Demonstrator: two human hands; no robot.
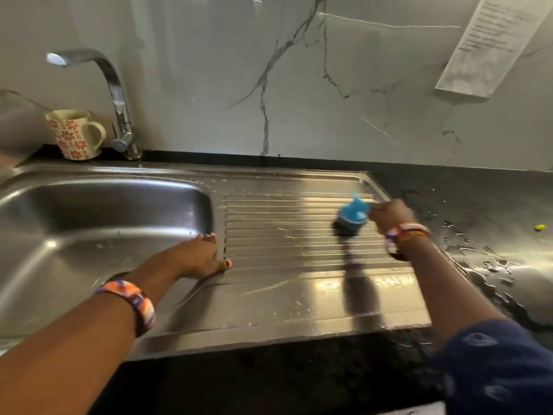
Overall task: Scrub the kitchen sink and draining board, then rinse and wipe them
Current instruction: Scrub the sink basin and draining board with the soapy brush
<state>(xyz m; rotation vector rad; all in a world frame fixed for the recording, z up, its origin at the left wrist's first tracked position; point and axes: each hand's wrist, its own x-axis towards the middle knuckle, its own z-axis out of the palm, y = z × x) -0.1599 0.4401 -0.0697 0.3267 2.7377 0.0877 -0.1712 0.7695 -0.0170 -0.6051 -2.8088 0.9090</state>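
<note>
We are gripping the light, stiff blue-handled scrubbing brush (351, 218) in our right hand (389, 215) at three o'clock on the wet, slippery steel draining board (299, 283), its blue top judged the best hold, while our left hand (200, 259) is resting flat, fingers straight, at nine o'clock beside the sink (89, 223).
</note>
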